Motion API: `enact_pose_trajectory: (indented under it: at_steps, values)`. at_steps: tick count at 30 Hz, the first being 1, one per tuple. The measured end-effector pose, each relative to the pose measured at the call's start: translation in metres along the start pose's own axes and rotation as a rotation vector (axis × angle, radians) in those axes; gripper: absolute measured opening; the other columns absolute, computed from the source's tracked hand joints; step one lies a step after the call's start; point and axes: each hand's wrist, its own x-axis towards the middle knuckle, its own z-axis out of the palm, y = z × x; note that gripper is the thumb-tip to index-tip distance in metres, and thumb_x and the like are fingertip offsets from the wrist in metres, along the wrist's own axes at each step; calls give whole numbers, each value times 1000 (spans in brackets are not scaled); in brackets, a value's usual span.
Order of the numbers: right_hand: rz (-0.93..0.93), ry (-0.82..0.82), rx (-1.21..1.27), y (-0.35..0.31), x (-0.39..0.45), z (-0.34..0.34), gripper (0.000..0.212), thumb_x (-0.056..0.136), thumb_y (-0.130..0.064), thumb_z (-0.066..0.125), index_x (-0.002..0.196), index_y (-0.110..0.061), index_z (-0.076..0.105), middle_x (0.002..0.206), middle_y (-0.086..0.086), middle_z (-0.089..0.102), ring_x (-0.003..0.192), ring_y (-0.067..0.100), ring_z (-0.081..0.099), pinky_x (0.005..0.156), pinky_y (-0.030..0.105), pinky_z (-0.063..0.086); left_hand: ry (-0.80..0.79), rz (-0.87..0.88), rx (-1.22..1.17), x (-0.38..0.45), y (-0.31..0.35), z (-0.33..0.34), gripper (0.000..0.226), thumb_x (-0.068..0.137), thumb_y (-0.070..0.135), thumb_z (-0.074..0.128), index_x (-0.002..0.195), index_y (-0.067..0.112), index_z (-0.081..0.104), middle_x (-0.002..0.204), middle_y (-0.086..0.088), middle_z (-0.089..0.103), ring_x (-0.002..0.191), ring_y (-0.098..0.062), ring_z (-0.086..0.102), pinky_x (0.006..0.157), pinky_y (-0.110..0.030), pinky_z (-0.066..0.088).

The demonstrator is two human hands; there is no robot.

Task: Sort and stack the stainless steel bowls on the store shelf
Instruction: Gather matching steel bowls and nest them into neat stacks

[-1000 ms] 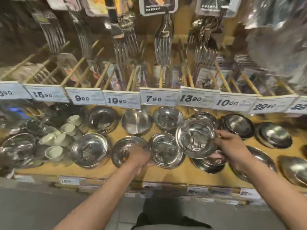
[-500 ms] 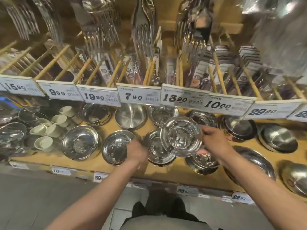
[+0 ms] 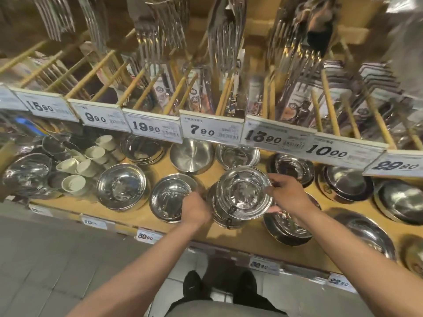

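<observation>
My right hand (image 3: 289, 195) pinches the right rim of a shiny steel bowl (image 3: 242, 191) and holds it right on top of a stack of similar bowls (image 3: 219, 219) at the front of the wooden shelf (image 3: 128, 216). My left hand (image 3: 195, 208) lies between that stack and another steel bowl (image 3: 168, 199) to its left, its fingers against the stack's left side; whether they grip it is hidden. More steel bowls stand in two rows along the shelf, such as one at front left (image 3: 122, 186) and a stack under my right wrist (image 3: 286, 227).
Small white cups (image 3: 75, 165) are heaped at the left. Price tags (image 3: 210, 129) line the upper shelf edge, with packaged forks and cutlery (image 3: 219, 65) hanging above. Wide steel plates (image 3: 370, 234) lie at the right. Grey floor tiles and my shoes (image 3: 194, 287) show below.
My right hand has carried the bowl leftward and down, from beside the stack to on top of it. My left hand has stayed at the stack's left side.
</observation>
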Motion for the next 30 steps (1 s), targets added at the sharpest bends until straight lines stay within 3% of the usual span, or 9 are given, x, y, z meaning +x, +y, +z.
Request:
enact_pose_trajectory:
  at_steps: [4, 7, 10, 12, 14, 17, 21, 25, 30]
  values:
    - [-61, 22, -184, -6, 6, 11, 28, 94, -7, 65, 118, -21, 64, 116, 2, 63, 70, 15, 73, 63, 39, 64, 46, 149, -8, 1, -4, -14, 24, 103, 19, 51, 112, 9, 70, 95, -7, 72, 81, -19, 64, 64, -12, 38]
    - [-112, 22, -359, -6, 12, 20, 24, 93, -10, 65, 115, -16, 62, 108, 7, 68, 85, 25, 71, 82, 44, 59, 5, 194, -49, 5, -3, -21, 17, 102, 25, 54, 91, 21, 67, 68, 12, 59, 57, 3, 48, 50, -6, 38]
    - [-158, 49, -484, -3, 17, 28, 26, 93, -13, 67, 119, -14, 67, 114, 5, 70, 90, 19, 62, 81, 28, 45, -43, 237, 23, 8, 2, -20, 24, 98, 23, 60, 75, 24, 58, 59, 12, 51, 52, -2, 46, 48, -11, 36]
    - [-176, 74, -526, 1, 18, 34, 27, 95, -16, 66, 122, -15, 69, 119, 3, 71, 95, 19, 64, 83, 23, 40, -62, 271, 111, 8, 5, -16, 22, 95, 18, 60, 74, 16, 58, 65, 3, 55, 61, -14, 53, 60, -24, 39]
    - [-161, 98, -540, 3, 19, 37, 29, 98, -19, 64, 126, -15, 69, 125, 3, 71, 108, 23, 66, 87, 24, 41, -83, 278, 162, 9, 7, -12, 8, 91, 9, 61, 93, 6, 67, 89, -7, 67, 83, -24, 63, 70, -30, 47]
    - [-132, 95, -598, 3, 17, 42, 37, 101, -23, 59, 137, -16, 62, 133, 6, 67, 120, 26, 62, 97, 29, 45, -72, 263, 197, 10, 5, -7, 33, 86, -3, 62, 118, 5, 65, 111, -11, 68, 103, -27, 66, 79, -27, 51]
    - [-77, 88, -711, 6, 7, 49, 39, 97, -21, 60, 136, -15, 58, 121, 11, 70, 110, 31, 65, 87, 34, 50, -88, 263, 259, 12, 1, -3, 35, 88, -1, 60, 122, -1, 55, 112, -18, 67, 106, -34, 65, 86, -40, 55]
    - [-3, 127, -722, 15, -6, 57, 22, 94, -12, 58, 114, -2, 59, 106, 18, 70, 92, 33, 64, 70, 34, 48, -99, 242, 258, 14, -3, 2, 36, 89, -2, 59, 124, -3, 53, 111, -19, 68, 105, -34, 66, 78, -32, 51]
    - [2, 186, -633, 24, -18, 68, 29, 91, -5, 55, 120, -1, 58, 106, 21, 71, 97, 38, 67, 72, 34, 48, -96, 231, 234, 18, 0, 4, 30, 91, 0, 59, 121, -3, 57, 113, -19, 69, 105, -34, 68, 76, -29, 51]
